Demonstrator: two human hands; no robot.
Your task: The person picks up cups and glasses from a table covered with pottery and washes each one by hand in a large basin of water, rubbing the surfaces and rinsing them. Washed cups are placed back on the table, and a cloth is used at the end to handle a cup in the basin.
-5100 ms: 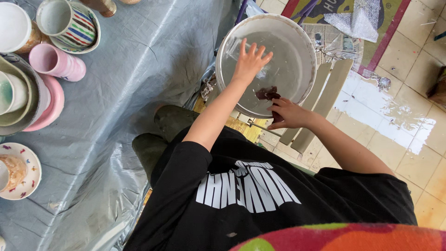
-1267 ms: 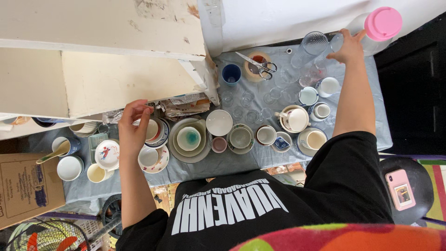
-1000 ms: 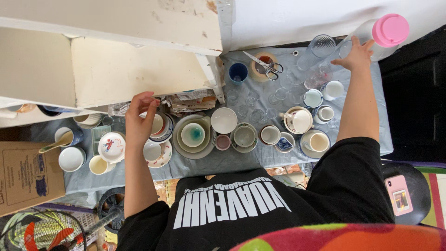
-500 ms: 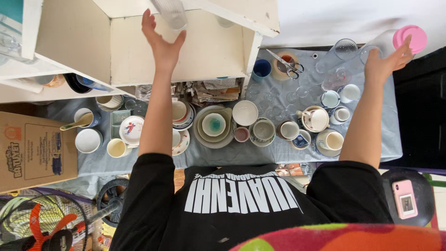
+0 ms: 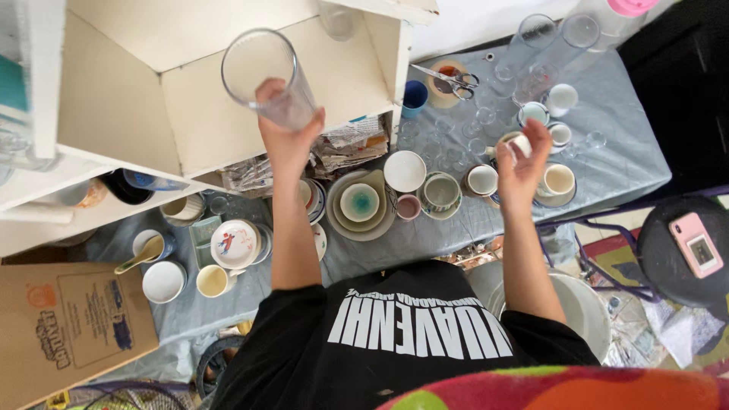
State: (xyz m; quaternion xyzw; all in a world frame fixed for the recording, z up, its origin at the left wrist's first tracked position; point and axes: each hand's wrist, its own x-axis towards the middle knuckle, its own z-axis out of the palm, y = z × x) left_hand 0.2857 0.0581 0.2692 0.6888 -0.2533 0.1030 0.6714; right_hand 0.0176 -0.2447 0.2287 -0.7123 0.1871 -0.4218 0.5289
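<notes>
My left hand (image 5: 290,140) is raised in front of a white open shelf (image 5: 190,114) and is shut on a clear drinking glass (image 5: 262,76), held tilted with its mouth towards me. My right hand (image 5: 524,163) hovers with fingers apart over a cluster of small cups (image 5: 558,180) on the right of the grey-covered table (image 5: 607,167), holding nothing; a white cup (image 5: 518,141) sits just beyond its fingertips. Stacked bowls and plates (image 5: 359,203) lie between my arms.
Several clear glasses (image 5: 531,34) and a pink-lidded jar (image 5: 607,11) stand at the far right. Scissors (image 5: 452,76) rest on a pot. A cardboard box (image 5: 68,326) sits lower left, a black stool with a pink phone (image 5: 697,244) at right, a white bucket (image 5: 585,311) below.
My left hand lifted a clear glass from the dishes up to the shelf. My right hand drew back from the pink-lidded jar to above the small cups.
</notes>
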